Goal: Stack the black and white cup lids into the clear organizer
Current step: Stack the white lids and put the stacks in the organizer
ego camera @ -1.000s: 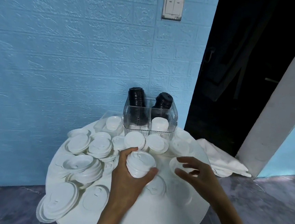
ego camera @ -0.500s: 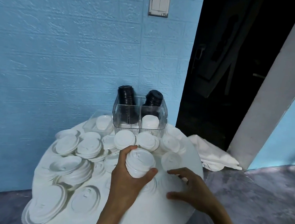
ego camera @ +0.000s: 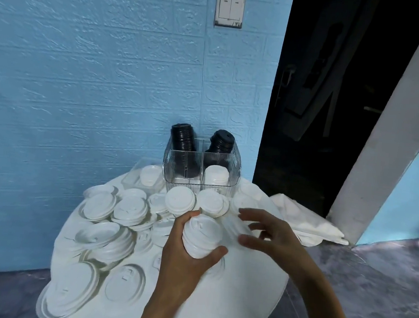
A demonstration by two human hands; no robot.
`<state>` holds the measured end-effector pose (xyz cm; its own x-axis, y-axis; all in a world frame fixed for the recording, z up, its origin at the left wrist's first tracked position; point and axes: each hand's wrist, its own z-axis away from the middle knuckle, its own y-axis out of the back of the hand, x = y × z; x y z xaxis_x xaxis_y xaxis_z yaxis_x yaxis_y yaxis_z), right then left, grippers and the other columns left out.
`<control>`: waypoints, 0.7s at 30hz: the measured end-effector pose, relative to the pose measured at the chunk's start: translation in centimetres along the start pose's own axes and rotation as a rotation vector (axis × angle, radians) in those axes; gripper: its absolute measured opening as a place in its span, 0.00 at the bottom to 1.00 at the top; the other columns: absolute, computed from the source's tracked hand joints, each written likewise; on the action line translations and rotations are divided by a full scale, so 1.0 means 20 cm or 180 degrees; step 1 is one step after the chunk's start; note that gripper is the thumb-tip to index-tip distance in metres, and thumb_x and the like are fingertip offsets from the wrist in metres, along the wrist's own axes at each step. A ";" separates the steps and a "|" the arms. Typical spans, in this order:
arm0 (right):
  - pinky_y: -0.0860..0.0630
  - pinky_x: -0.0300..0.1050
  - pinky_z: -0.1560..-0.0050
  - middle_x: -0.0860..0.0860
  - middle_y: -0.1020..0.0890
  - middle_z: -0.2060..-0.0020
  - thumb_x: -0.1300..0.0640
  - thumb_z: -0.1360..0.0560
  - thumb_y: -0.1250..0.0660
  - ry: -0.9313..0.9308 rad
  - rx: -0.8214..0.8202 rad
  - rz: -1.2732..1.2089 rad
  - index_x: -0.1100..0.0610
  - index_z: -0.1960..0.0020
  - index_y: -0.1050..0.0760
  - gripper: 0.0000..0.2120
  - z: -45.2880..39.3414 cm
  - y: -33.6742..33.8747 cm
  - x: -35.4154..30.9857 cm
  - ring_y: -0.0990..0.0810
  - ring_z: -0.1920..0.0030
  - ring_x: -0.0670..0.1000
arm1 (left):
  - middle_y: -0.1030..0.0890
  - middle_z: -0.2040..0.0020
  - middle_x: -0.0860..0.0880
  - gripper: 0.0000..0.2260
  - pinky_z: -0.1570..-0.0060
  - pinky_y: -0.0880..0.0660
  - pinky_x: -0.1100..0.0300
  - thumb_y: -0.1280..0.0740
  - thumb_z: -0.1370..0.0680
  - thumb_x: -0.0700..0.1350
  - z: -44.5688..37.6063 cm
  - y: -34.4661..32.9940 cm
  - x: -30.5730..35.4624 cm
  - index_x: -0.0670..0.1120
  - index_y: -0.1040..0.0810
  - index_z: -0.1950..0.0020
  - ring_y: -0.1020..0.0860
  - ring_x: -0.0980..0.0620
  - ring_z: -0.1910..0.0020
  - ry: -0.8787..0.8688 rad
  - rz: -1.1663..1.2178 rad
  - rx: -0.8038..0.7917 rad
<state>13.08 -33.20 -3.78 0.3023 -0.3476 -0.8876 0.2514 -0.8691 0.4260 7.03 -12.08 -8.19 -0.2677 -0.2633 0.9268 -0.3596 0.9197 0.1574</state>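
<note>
Round table (ego camera: 254, 302): left hand (ego camera: 189, 256) grips lid stack (ego camera: 203, 237).

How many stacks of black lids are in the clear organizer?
2. One stack of black lids stands in the clear organizer at back left, the other at back right. Lower parts are partly hidden.

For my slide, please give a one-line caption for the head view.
Left hand holds a stack of white lids while right hand brings another.

white lid stack (ego camera: 203, 237), black lids (ego camera: 183, 137) in clear organizer (ego camera: 201, 169)
</note>
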 end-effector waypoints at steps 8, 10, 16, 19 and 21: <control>0.23 0.40 0.49 0.30 0.19 0.46 0.39 0.35 0.20 0.0241 -0.0115 0.0052 0.32 0.46 0.20 0.20 -0.08 -0.21 -0.12 0.22 0.43 0.40 | 0.24 0.34 0.70 0.43 0.43 0.28 0.73 0.18 0.42 0.61 0.01 0.00 0.03 0.67 0.31 0.30 0.25 0.67 0.35 -0.0044 -0.0071 -0.0108; 0.25 0.37 0.48 0.30 0.20 0.46 0.38 0.38 0.20 0.0258 -0.0137 0.0105 0.29 0.47 0.21 0.21 -0.09 -0.22 -0.12 0.23 0.43 0.38 | 0.25 0.31 0.68 0.45 0.38 0.28 0.69 0.17 0.42 0.61 0.01 -0.01 0.03 0.67 0.32 0.28 0.26 0.66 0.32 -0.0045 -0.0146 -0.0149; 0.29 0.32 0.50 0.31 0.20 0.45 0.39 0.39 0.19 0.0218 -0.0216 0.0171 0.33 0.46 0.20 0.23 -0.09 -0.20 -0.11 0.23 0.44 0.39 | 0.20 0.38 0.63 0.35 0.51 0.29 0.78 0.16 0.35 0.51 0.02 -0.06 0.04 0.64 0.29 0.35 0.22 0.63 0.40 0.0039 -0.0219 -0.0036; 0.23 0.37 0.48 0.34 0.18 0.43 0.47 0.32 0.20 0.0345 -0.0281 -0.0057 0.39 0.37 0.23 0.25 -0.09 -0.16 -0.09 0.20 0.44 0.41 | 0.18 0.41 0.61 0.32 0.51 0.27 0.75 0.16 0.34 0.51 0.01 -0.07 0.04 0.61 0.27 0.36 0.20 0.61 0.43 0.0011 -0.0119 0.0008; 0.21 0.40 0.49 0.40 0.17 0.42 0.44 0.29 0.23 0.0223 0.0065 -0.0290 0.43 0.36 0.23 0.23 -0.10 -0.12 -0.04 0.18 0.46 0.42 | 0.17 0.42 0.60 0.32 0.48 0.27 0.73 0.16 0.34 0.48 -0.01 -0.07 0.03 0.61 0.26 0.36 0.19 0.60 0.43 -0.0025 -0.0047 0.0061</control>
<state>14.06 -30.20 -3.71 0.3429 -0.2419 -0.9077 0.2622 -0.9032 0.3398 7.44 -13.48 -7.73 -0.2693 -0.2791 0.9217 -0.3804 0.9101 0.1645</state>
